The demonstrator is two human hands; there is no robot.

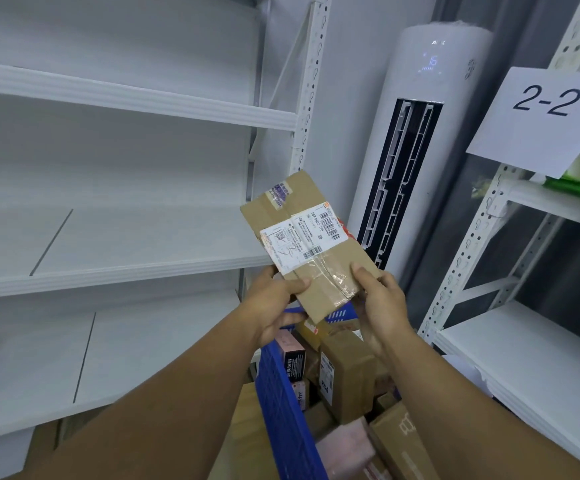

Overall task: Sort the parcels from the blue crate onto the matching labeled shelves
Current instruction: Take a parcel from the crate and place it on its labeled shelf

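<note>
At the frame centre, my left hand (274, 299) and right hand (378, 303) grip the cardboard parcel (307, 244) above the blue crate (281, 403).

Left hand (271, 306), right hand (382, 303): two hands. One flat brown cardboard parcel (319, 268) aloft, several more in one blue plastic crate (281, 403). One white paper 2-2 sign (541, 123). One tall white air conditioner (402, 81). Two white shelving racks (125, 98).

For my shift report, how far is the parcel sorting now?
Done: nothing sorted shows on the white shelves in view. In hand: the left hand and right hand hold one flat cardboard parcel, label up, above the blue crate. Left: many parcels lie in the crate.
</note>
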